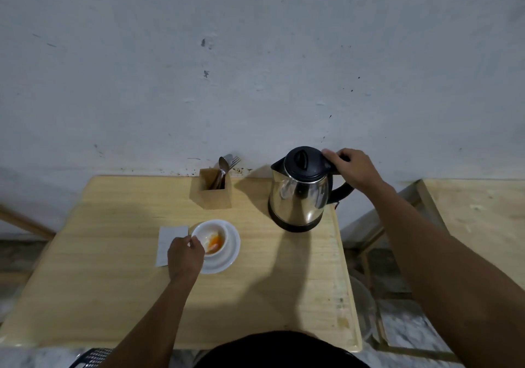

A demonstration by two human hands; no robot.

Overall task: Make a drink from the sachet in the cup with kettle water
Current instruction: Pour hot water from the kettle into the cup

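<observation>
Table (113, 282) edge is closest, and everything sits toward the far half. Kettle (298, 194) stands far right, spout aimed left, handle on its right side, so the right hand (350, 170) is the near one and is wrapped closed on that handle top. Cup (211, 237) sits on a saucer (231, 251), near and left of the kettle, orange powder inside, looks dry. Left hand (184, 257) pinches the cup's left rim. Pour would travel left and toward me, I'd guess. Sachet (167, 244) lies flat just left of the cup.
</observation>
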